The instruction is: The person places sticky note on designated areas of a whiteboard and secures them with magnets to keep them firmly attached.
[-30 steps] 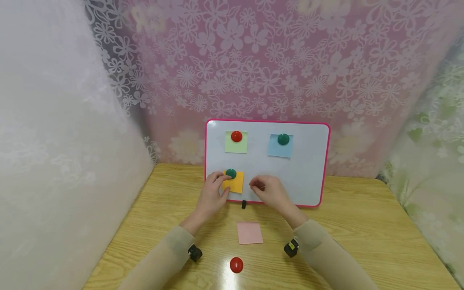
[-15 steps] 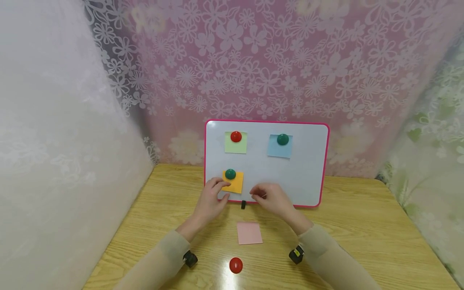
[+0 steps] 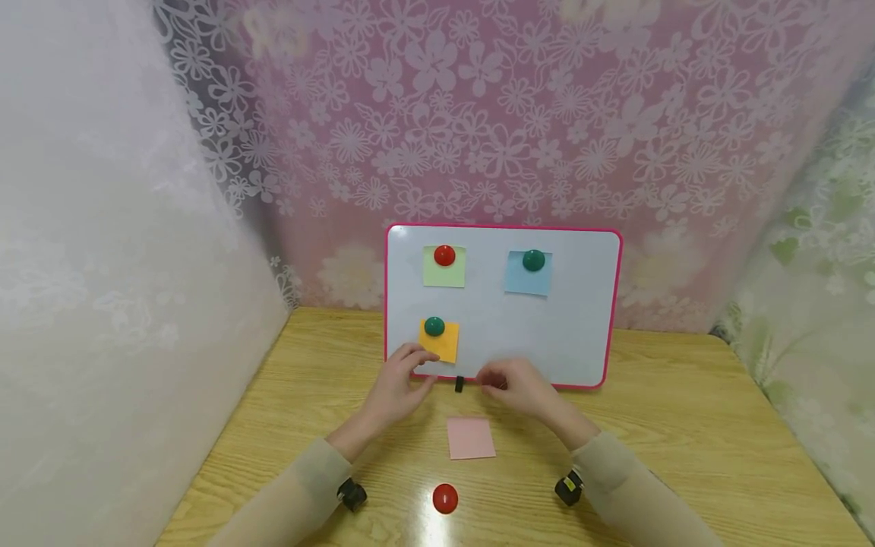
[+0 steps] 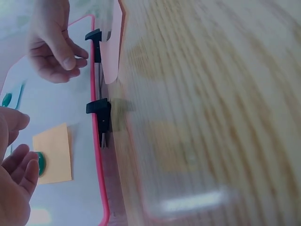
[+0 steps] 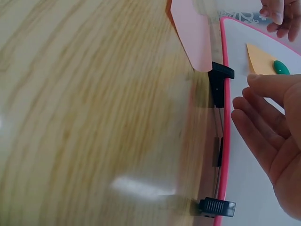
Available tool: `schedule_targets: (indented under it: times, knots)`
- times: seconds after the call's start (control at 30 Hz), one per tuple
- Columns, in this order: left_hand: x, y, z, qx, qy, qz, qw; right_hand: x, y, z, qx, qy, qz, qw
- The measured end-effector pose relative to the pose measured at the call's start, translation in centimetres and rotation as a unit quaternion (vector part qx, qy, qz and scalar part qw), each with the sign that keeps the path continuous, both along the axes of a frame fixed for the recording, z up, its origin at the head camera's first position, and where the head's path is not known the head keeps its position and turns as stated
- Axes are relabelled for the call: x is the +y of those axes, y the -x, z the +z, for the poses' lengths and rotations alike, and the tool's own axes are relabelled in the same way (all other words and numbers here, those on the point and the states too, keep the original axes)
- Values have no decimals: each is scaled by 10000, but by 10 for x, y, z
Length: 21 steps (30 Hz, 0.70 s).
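Observation:
A white magnetic board (image 3: 574,319) with a pink frame leans upright at the back of the table. An orange sticky note (image 3: 447,346) hangs at its lower left under a green round magnet (image 3: 434,327). Just below that note is my left hand (image 3: 396,386), fingers loosely bent and holding nothing. My right hand (image 3: 521,389) hovers by the board's lower edge, also empty, its fingers relaxed in the right wrist view. On the table before the board lie a pink sticky note (image 3: 470,439) and, nearer me, a red round magnet (image 3: 445,499).
Higher on the board, a light green note (image 3: 444,278) hangs under a red magnet (image 3: 444,255) and a blue note (image 3: 528,284) under a green magnet (image 3: 534,260). Black support feet (image 4: 99,107) grip the board's bottom edge. Flowered cloth (image 3: 437,137) hangs behind.
My left hand has come off the green magnet and moved down, away from the orange note. My right hand has also dropped toward the board's bottom edge. The notes and magnets stay put.

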<state>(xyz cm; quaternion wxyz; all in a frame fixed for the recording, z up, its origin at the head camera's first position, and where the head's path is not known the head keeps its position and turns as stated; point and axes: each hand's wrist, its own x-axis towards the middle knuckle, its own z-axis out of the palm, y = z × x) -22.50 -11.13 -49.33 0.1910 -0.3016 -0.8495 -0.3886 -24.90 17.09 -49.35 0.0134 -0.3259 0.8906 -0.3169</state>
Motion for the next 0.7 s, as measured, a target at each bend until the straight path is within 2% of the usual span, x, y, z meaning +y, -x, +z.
schedule_targets:
  times: [0.17,0.33,0.43,0.7]
  knots:
    - [1,-3,1,-479,-231,-209,9984,6,1,-9,-185,-117,246,9995]
    - [0,-5,4,-1072,-399,-370,9928,10,-1,-12,-364,-136,442,9983]
    - [0,-6,3,-1259,-416,-528,9898,11,-2,-12,-407,-120,521,9977]
    - [-3,-16,3,-1537,-94,-1002,9830,12,-8,-11,-571,-160,598,9964]
